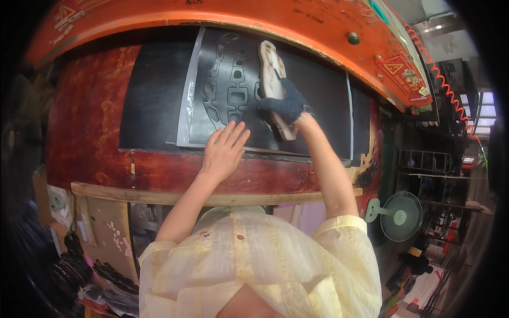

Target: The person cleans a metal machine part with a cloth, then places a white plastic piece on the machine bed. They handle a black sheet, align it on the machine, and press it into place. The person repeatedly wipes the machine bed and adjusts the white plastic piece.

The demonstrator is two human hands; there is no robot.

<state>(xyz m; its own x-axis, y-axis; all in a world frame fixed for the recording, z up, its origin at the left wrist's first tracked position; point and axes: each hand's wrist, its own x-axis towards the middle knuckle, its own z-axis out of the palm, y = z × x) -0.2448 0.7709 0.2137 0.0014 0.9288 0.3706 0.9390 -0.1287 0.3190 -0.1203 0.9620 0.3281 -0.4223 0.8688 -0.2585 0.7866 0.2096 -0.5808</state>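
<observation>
Sole-shaped piece: one, long and pale-rimmed with brownish marks inside (271,84); lies lengthwise away from the person on the black sheet (321,100), just right of the cut outlines (237,96).
Right hand: dark-gloved (289,105); grasping the sole-shaped piece from above, thumb on its left side.
Left hand: bare (225,152), released, palm down, fingers spread over the sheet's near edge; whether it presses cannot be told.
Sheet: glossy black, pale strip along its left edge, lying on the red-brown worktop (87,111).
Machine: orange beam (212,13) along the far side, with warning stickers.
Surroundings: wooden rail (212,199) at the near edge; fan (401,216) to the right.
Hazard, placement: the piece could overlap the outlines, likely from a leftward slip or twist of the grasp.
Hazard, sheet: could creep or buckle if dragged by the piece while the left hand bears lightly.
Hazard, fingers: both hands could be pinched, should the beam travel over the sheet.
</observation>
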